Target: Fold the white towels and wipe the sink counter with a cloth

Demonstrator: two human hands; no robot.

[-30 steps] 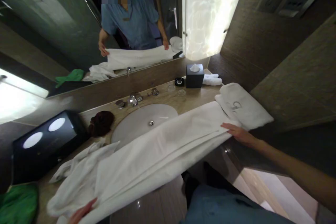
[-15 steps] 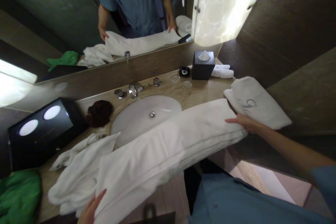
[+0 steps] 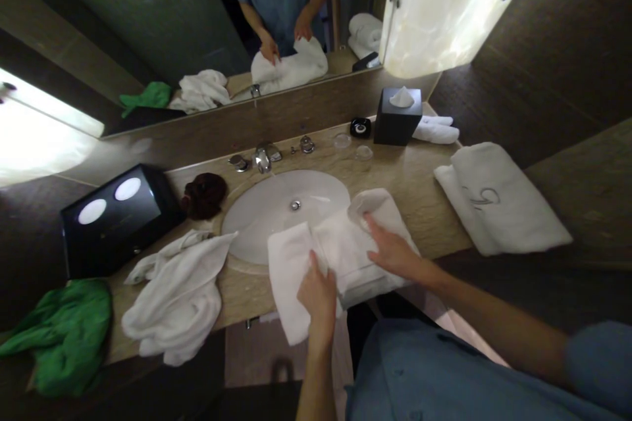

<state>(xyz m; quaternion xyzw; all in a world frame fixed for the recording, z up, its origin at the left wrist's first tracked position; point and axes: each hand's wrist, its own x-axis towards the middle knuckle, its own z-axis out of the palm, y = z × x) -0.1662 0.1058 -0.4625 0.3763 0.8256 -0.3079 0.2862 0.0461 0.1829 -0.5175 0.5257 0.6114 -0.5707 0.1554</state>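
Note:
A white towel [image 3: 345, 247] lies bunched and partly folded on the front edge of the vanity counter [image 3: 419, 191], over the rim of the white sink [image 3: 281, 210]. My left hand [image 3: 318, 293] grips the towel's near left part, which hangs over the counter edge. My right hand [image 3: 390, 250] presses down on the towel's right part, fingers on the cloth. A folded white towel with a monogram [image 3: 498, 200] rests on the counter at the right, apart from both hands.
A crumpled white towel [image 3: 178, 293] and a green cloth [image 3: 64, 332] lie at the left. A black box [image 3: 116, 217], a dark brown object [image 3: 205, 194], the faucet [image 3: 261, 158], a black tissue box [image 3: 397, 118] and rolled cloths [image 3: 437, 130] line the back. A mirror reflects me.
The long towel, stretched between my hands across the counter, has been brought together into a short fold in front of the sink. Both hands moved inward toward each other.

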